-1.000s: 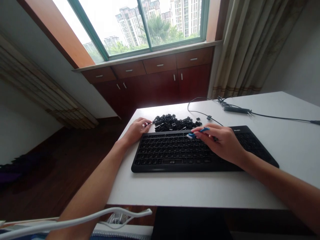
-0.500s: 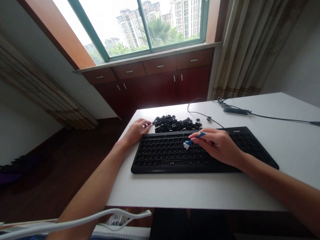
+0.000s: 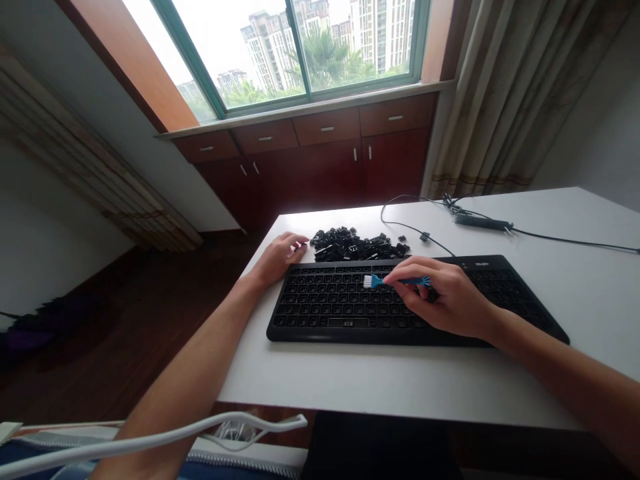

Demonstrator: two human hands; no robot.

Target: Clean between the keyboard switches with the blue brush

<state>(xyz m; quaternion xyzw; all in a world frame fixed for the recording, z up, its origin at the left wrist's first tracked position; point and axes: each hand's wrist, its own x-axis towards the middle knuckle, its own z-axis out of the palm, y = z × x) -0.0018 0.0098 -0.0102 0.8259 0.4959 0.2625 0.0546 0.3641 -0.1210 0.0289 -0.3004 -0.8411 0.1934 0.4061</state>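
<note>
My right hand (image 3: 445, 293) pinches a small blue brush (image 3: 376, 281) with white bristles, held over the middle of a black keyboard (image 3: 325, 337). The keyboard's keycaps are off on the left and middle part, which leaves rows of bare square sockets; my hand covers some of the right part. At the keyboard's upper left corner rests my left hand (image 3: 280, 257), its fingers curled together around something small and dark that I cannot make out. Just right of those fingers lies a heap of loose black keycaps (image 3: 350, 245), behind the keyboard's back edge.
The white table (image 3: 380, 383) carries a black cable (image 3: 575, 238) with a bundled part and a dark bar-shaped piece (image 3: 483, 222) at the back right. A white tube-like bar (image 3: 200, 427) crosses low in front. Beyond stand red-brown cabinets (image 3: 325, 173) beneath a window.
The brush has turned in my right hand, from tilted downward to nearly level, bristles pointing left. My left hand stays at the keyboard's corner. The whole view has shifted slightly.
</note>
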